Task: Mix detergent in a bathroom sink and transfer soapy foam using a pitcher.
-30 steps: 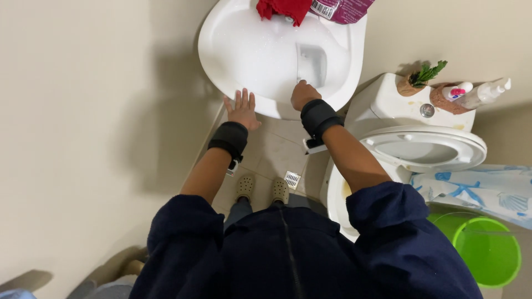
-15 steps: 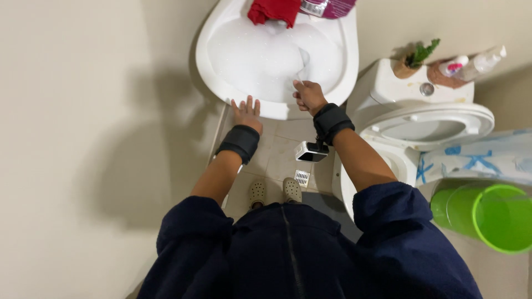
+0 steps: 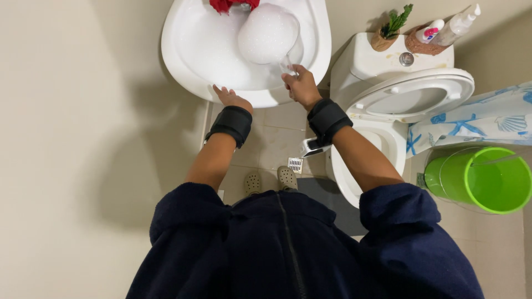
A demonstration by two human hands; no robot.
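White, foam-lined oval ceramic washbasin (image 3: 188, 50), seen from above. Right hand (image 3: 302, 86) at the near rim, fingers closed around a clear glass-like object (image 3: 271, 34) frothy with suds, held over the bowl. Left hand (image 3: 230, 98) flat on the near rim, fingers slightly spread, gripping nothing. Red cloth (image 3: 230, 4) at the far edge. White toilet (image 3: 410, 97) just right, green plastic bucket (image 3: 479, 177) beyond. Best handled with firm grip low over the bowl; soapy glass probably slippery.

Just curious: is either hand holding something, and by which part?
The right hand grips a foam-covered glass by its stem; the left hand rests on the sink rim.
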